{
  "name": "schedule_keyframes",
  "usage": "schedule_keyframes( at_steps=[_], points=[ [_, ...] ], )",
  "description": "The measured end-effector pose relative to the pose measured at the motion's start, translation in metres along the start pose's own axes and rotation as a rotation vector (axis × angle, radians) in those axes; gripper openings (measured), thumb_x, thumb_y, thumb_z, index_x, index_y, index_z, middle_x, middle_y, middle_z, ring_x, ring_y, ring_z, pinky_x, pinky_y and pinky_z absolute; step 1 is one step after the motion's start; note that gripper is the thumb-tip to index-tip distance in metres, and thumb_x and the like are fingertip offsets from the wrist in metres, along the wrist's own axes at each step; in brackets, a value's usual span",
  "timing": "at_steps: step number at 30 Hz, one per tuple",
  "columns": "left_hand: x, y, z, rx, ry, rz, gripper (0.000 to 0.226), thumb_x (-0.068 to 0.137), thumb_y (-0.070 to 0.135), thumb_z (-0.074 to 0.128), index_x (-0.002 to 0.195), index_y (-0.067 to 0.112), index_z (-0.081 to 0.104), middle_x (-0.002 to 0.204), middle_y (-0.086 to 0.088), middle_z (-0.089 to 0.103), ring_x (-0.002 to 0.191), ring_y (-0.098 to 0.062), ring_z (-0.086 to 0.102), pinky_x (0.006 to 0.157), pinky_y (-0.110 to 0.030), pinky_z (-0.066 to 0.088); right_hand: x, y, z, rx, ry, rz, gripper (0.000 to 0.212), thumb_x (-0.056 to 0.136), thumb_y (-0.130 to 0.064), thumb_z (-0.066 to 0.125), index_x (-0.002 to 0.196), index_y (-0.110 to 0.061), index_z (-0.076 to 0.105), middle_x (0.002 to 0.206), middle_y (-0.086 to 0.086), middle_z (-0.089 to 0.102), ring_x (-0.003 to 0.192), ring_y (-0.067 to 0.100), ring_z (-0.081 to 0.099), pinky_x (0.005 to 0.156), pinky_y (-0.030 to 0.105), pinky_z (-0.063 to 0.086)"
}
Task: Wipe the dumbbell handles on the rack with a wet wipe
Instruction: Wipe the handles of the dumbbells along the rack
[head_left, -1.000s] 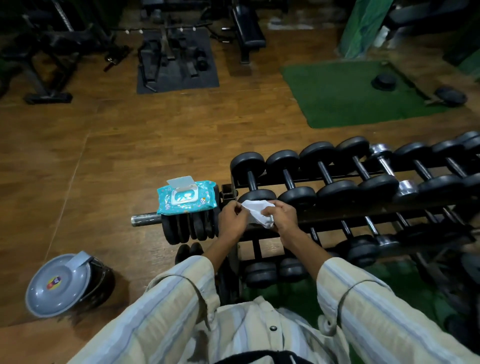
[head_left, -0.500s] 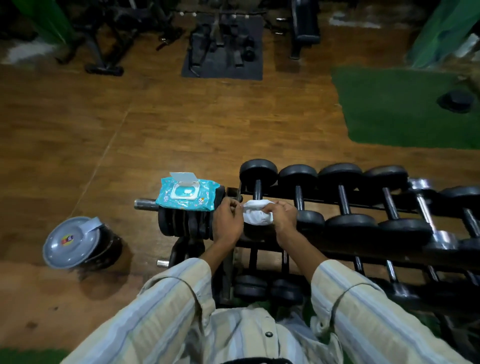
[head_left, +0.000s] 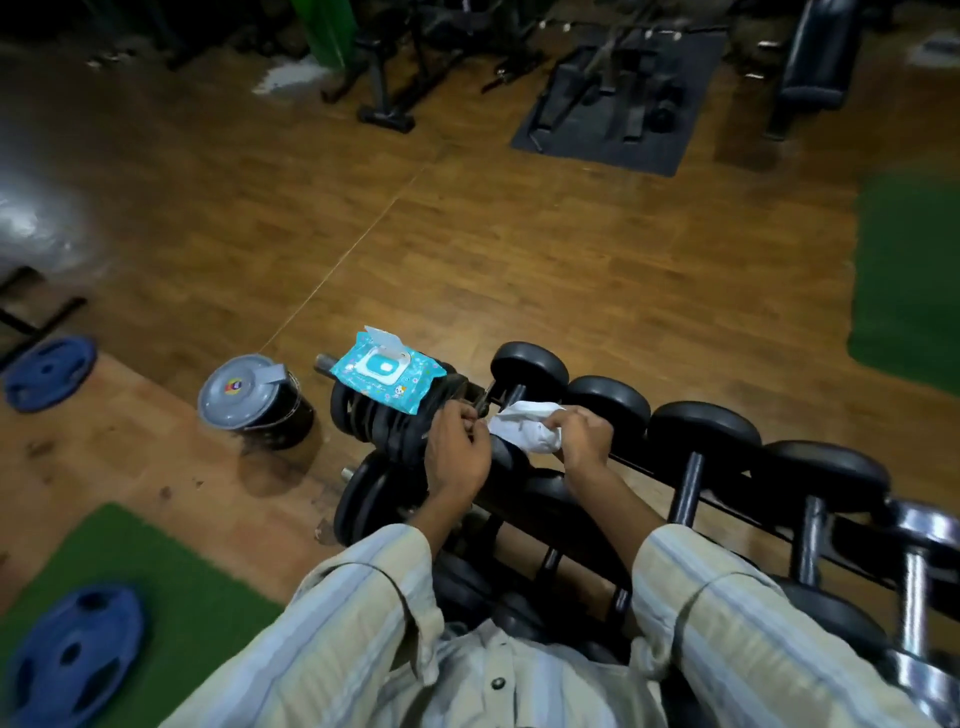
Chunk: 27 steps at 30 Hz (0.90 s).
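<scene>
I hold the white wet wipe (head_left: 524, 429) between both hands over the near end of the dumbbell rack (head_left: 727, 506); my right hand (head_left: 584, 435) has its fingers curled round the bunched right part of the wipe, and my left hand (head_left: 457, 457) pinches its left edge with thumb and fingertips; the wipe sits just above the first dumbbell (head_left: 527, 371), partly hiding its handle, though I cannot tell whether it touches the metal; to the right, more black dumbbells (head_left: 704, 431) lie in a row along the top shelf, their handles bare; just left of my left hand, the blue packet of wipes (head_left: 387, 375) lies with its flap up on a stack of black weight plates (head_left: 374, 415); beside that stack, a dark tin with a grey lid (head_left: 254, 400) stands on the wooden floor (head_left: 519, 249); two blue weight plates (head_left: 67, 654) lie further left, one on a green mat (head_left: 182, 587); my striped sleeves (head_left: 363, 613) fill the bottom of the view
</scene>
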<state>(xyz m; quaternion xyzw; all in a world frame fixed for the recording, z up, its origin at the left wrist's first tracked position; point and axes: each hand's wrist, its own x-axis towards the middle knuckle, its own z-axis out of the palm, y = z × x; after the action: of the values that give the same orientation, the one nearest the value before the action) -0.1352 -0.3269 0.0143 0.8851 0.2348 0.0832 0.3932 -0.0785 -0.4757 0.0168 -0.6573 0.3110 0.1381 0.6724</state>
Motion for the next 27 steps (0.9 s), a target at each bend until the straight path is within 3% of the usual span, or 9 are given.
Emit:
schedule_keyframes(
  at_steps=[6,8,11,15,17,21,25,27],
  points=[
    [-0.004,0.009,0.008,0.098,0.070,-0.052,0.021,0.087,0.016,0.063,0.104,0.019,0.051,0.102,-0.001,0.050,0.101,-0.027,0.054,0.084,-0.047,0.049,0.019,-0.013,0.005,-0.041,-0.035,0.013,0.016,0.078,-0.010,0.071,0.064,-0.010,0.064,0.064,0.004,0.056,0.061,0.021,0.049,0.059,0.030,0.039],
    [0.001,0.008,0.013,0.151,0.079,-0.063,0.020,0.088,0.017,0.062,0.105,0.018,0.052,0.105,-0.004,0.052,0.106,-0.030,0.052,0.088,-0.048,0.047,0.026,-0.012,0.010,-0.098,-0.087,-0.003,0.018,0.083,-0.015,0.070,0.068,-0.006,0.065,0.063,0.005,0.057,0.057,0.019,0.050,0.054,0.028,0.036],
    [0.002,0.003,0.022,0.205,0.108,-0.101,0.012,0.091,0.017,0.059,0.102,0.016,0.055,0.105,-0.007,0.052,0.107,-0.032,0.050,0.091,-0.050,0.045,0.035,0.001,0.012,-0.176,-0.132,0.010,0.024,0.083,-0.020,0.067,0.072,0.000,0.069,0.066,0.007,0.062,0.062,0.022,0.056,0.059,0.031,0.040],
    [0.002,0.003,0.035,0.236,0.180,-0.163,0.006,0.093,0.014,0.056,0.099,0.014,0.058,0.107,-0.010,0.050,0.105,-0.033,0.046,0.092,-0.047,0.041,0.050,0.016,0.013,-0.292,-0.210,0.054,0.026,0.079,-0.024,0.066,0.057,-0.011,0.066,0.062,0.008,0.066,0.063,0.025,0.059,0.062,0.036,0.042],
    [0.006,0.002,0.040,0.208,0.218,-0.196,0.006,0.092,0.012,0.056,0.097,0.014,0.055,0.106,-0.012,0.048,0.102,-0.034,0.044,0.090,-0.046,0.038,0.053,0.020,0.014,-0.391,-0.302,-0.002,0.023,0.082,-0.022,0.070,0.064,-0.008,0.073,0.073,0.012,0.074,0.065,0.021,0.064,0.063,0.034,0.049],
    [0.012,-0.001,0.049,0.178,0.264,-0.224,0.006,0.091,0.014,0.054,0.095,0.015,0.050,0.102,-0.011,0.047,0.095,-0.033,0.044,0.085,-0.048,0.038,0.052,0.022,0.019,-0.500,-0.516,-0.174,0.012,0.087,-0.005,0.076,0.082,-0.016,0.080,0.085,-0.003,0.077,0.075,0.005,0.070,0.068,0.021,0.056],
    [0.018,-0.005,0.057,0.117,0.315,-0.256,0.014,0.086,0.022,0.046,0.093,0.012,0.053,0.100,-0.014,0.049,0.092,-0.033,0.045,0.081,-0.047,0.038,0.056,0.019,0.028,-0.566,-0.566,-0.355,0.007,0.083,-0.009,0.084,0.088,-0.013,0.082,0.088,-0.007,0.078,0.086,0.000,0.072,0.081,0.020,0.057],
    [0.021,-0.004,0.058,0.041,0.335,-0.303,0.017,0.085,0.023,0.045,0.092,0.011,0.055,0.099,-0.016,0.052,0.093,-0.035,0.047,0.083,-0.047,0.037,0.060,0.017,0.031,-0.670,-0.585,-0.445,0.007,0.082,-0.012,0.085,0.087,-0.016,0.083,0.087,-0.009,0.078,0.086,-0.001,0.072,0.078,0.019,0.055]
  ],
)
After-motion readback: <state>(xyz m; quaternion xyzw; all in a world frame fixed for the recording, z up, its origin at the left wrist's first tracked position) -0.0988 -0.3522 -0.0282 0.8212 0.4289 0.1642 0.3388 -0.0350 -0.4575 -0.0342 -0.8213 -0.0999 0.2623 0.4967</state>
